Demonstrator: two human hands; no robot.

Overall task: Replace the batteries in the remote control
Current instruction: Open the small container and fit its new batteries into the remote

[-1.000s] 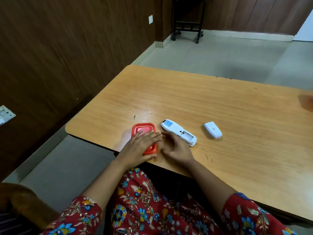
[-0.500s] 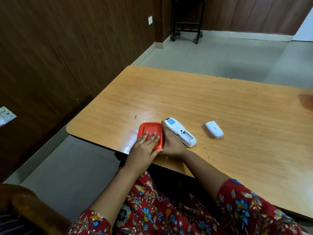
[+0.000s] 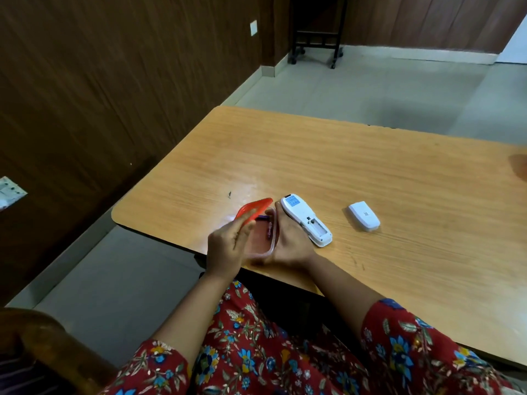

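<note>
Remote control [image 3: 305, 220], white, face down near the desk's [image 3: 370, 172] near edge, battery bay uncovered; blue label at its far end, print unreadable. Battery cover [image 3: 364, 216], white, lies apart to its right, small mark illegible. Your left hand [image 3: 226, 246] grips the tilted red lid [image 3: 252, 210]. Your right hand [image 3: 291, 246] clasps the clear container [image 3: 263, 238], a purple battery [image 3: 269, 230] inside.

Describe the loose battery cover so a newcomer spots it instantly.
On the wooden table, look right of the hands to the white remote, lying back-up with its bay open. Further right, alone and untouched, lies the battery cover: a small, plain white slab, shorter than the remote.
</note>
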